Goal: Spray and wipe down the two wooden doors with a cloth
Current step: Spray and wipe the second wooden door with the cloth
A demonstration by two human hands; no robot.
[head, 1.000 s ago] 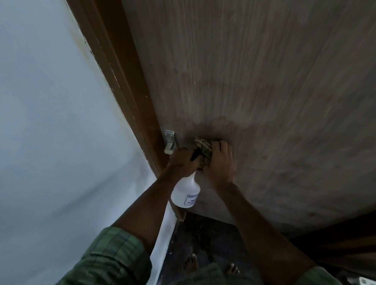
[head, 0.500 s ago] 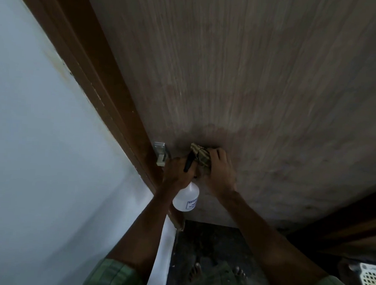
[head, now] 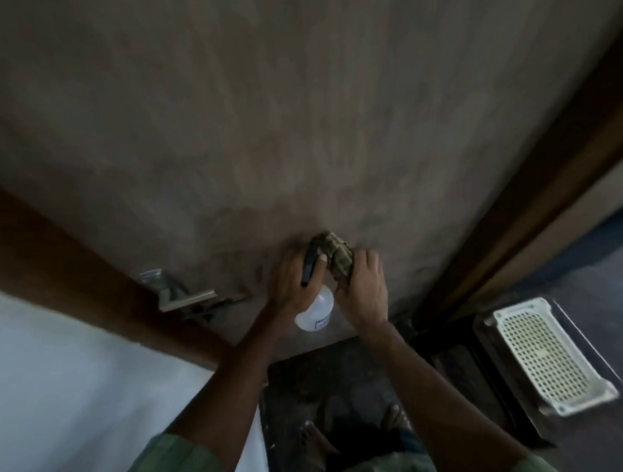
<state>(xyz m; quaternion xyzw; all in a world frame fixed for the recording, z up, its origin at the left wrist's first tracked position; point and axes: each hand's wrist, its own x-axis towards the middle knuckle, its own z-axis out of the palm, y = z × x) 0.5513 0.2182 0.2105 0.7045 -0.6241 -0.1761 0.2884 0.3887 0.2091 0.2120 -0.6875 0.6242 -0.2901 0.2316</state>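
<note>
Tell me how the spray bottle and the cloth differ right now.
The spray bottle is smooth, white and translucent with a black trigger head; the cloth is bunched, soft and patterned in dull green and tan. The left hand grips the bottle by its neck, body hanging down, while the right hand presses the cloth against the wooden door. Both are held low on the door, side by side.

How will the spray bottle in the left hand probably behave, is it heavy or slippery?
The spray bottle looks like translucent plastic, so probably light. Its smooth round body could slip if wet, but the left hand grips its neck, which likely keeps it steady.
</note>
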